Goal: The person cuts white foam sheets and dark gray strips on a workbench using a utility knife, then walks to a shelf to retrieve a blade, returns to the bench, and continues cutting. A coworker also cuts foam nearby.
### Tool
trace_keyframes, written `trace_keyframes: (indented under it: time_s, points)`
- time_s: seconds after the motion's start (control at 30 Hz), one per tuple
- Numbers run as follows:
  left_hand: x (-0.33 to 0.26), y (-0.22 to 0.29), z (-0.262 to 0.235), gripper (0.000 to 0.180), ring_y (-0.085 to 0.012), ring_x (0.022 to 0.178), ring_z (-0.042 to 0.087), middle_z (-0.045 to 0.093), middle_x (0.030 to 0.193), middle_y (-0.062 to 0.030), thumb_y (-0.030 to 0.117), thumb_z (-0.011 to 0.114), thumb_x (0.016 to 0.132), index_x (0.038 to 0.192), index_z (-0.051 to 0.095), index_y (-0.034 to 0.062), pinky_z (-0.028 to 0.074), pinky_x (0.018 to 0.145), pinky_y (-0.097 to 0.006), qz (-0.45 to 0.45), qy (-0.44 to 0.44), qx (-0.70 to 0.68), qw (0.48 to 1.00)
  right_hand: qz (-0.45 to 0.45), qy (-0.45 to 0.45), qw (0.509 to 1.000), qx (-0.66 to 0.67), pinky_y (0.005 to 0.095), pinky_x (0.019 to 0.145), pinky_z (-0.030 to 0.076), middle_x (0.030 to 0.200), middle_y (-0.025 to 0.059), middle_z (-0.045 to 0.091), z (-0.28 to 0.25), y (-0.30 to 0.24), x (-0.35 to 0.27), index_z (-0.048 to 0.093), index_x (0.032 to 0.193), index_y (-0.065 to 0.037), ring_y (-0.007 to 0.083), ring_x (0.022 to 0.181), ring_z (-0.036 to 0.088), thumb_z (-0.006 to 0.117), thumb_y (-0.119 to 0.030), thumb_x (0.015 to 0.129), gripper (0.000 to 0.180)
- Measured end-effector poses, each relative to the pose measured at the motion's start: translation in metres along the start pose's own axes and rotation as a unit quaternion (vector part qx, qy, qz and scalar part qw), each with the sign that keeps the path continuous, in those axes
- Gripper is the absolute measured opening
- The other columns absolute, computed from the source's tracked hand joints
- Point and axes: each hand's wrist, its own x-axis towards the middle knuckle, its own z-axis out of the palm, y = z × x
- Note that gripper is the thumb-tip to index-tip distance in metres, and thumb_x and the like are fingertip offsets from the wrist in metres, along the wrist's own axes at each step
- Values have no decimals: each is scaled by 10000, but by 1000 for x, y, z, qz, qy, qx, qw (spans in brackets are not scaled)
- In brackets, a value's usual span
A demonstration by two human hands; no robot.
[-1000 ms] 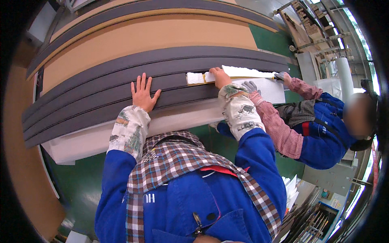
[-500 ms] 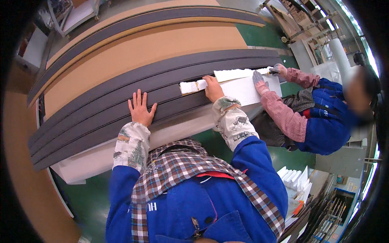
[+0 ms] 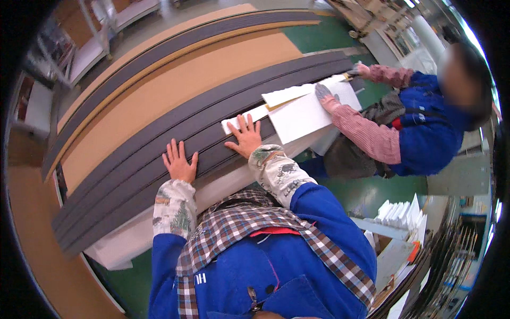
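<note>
My left hand (image 3: 181, 164) lies flat with fingers spread on a long dark grey grooved panel (image 3: 133, 146). To its right, my right hand (image 3: 247, 139) is also open on the panel, its fingertips at a white foam strip (image 3: 260, 112). Nothing is held in either hand. Beside the strip, a wide white foam sheet (image 3: 303, 118) covers the panel's right end. On this sheet rests a co-worker's gloved hand (image 3: 326, 97). The co-worker's other gloved hand (image 3: 361, 69) grips a small tool at the sheet's far edge; its kind is unclear.
Behind the panel lies a brown board (image 3: 175, 80) with another narrow dark panel (image 3: 159, 49) along it. The co-worker (image 3: 425, 122) stands close on my right. White wrapping (image 3: 125, 247) shows below the panel's near edge. White pieces (image 3: 401, 215) are stacked at the lower right.
My right hand has let go of the white strip, moved left and spread its fingers on the panel. My left hand stays flat. The whole view has shifted slightly.
</note>
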Motion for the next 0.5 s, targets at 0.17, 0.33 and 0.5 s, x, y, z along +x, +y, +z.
trace_keyframes:
  time_s: [0.17,0.33,0.5]
  points:
    - [3,1,-2,648,-295,1410,200,222,1534,-108,491,507,894,1396,396,96,129,1133,-506,14,6,7,1000,-9,-28,999,18,659,1068,111,1539,163,165,-1,8,2,293,1462,-316,429,1410,85,498,-670,811,769]
    - [0,9,5,652,-299,1408,210,231,1533,-109,482,503,899,1408,385,92,143,1130,-507,5,-19,21,1000,9,-58,998,7,656,1072,90,1552,160,123,-2,13,-4,291,1464,-319,436,1413,56,483,-687,811,774]
    - [-8,12,10,634,-288,1413,202,221,1539,-99,487,466,918,1412,383,98,132,1134,-497,6,-19,27,999,-4,-45,999,19,657,1068,106,1559,155,77,-7,16,-11,259,1476,-298,437,1412,47,480,-681,821,790]
